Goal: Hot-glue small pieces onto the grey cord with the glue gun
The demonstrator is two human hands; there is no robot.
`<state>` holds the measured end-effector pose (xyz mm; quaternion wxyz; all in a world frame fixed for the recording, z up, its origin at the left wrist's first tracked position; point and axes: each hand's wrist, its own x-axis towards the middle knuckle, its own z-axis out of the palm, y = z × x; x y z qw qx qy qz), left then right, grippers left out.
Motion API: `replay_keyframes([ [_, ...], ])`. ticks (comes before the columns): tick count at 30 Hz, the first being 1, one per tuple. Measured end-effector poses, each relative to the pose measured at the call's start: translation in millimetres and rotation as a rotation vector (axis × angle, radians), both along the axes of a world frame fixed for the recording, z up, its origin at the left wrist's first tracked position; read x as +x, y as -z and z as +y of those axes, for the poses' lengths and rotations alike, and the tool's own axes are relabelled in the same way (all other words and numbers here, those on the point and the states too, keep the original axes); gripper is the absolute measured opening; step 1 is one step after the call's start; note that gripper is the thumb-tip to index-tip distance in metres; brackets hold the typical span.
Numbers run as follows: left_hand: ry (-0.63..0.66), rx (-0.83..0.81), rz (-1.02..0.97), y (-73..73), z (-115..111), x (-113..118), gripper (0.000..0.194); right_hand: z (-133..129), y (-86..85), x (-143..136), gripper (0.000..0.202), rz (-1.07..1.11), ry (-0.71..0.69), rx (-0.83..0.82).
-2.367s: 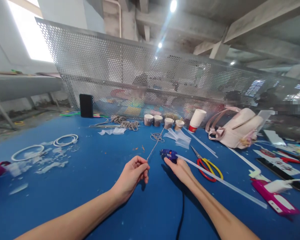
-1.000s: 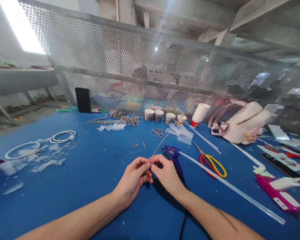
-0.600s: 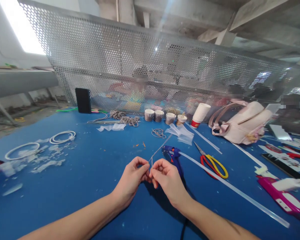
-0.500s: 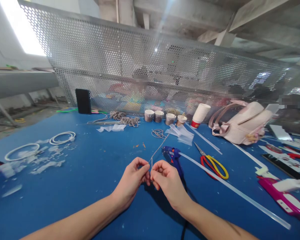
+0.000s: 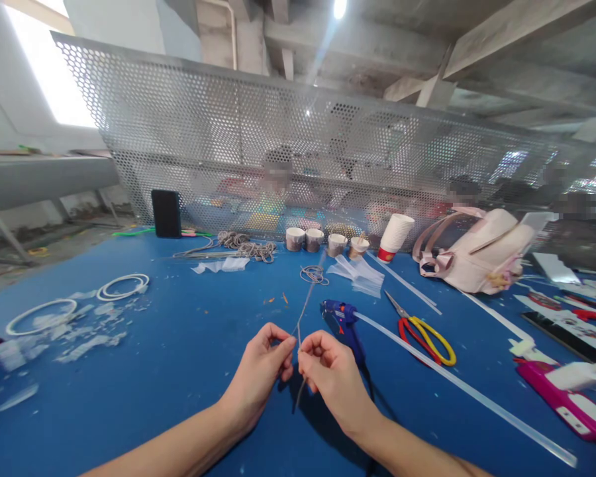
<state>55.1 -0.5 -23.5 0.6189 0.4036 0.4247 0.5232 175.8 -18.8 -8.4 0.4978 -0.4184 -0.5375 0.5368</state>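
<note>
beyond the glue gun (image 5: 350,328), a red-based cup stack (image 5: 396,233) bears a gold mark too small to read. left of the gun, both hands are palms inward, fingers bent: the left hand (image 5: 265,368) and right hand (image 5: 330,371) each pinch a strand of the forked gray cord (image 5: 304,306). its tail now hangs below the right fingers, unseen half a second ago.

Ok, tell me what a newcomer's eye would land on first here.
Probably the two hands, left and right, pinching a thin cord between them at the front centre of the blue table. Next, the blue glue gun just beyond the right hand, its long clear stick running right, past the red-and-yellow scissors.
</note>
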Motion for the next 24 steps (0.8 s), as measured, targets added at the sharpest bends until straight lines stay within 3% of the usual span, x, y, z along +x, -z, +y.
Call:
replay_keyframes([
  [24,0.019,0.003,-0.114,-8.6,1,-2,0.022,9,9.9,1,0.009,-0.069,0.030,-0.030],
])
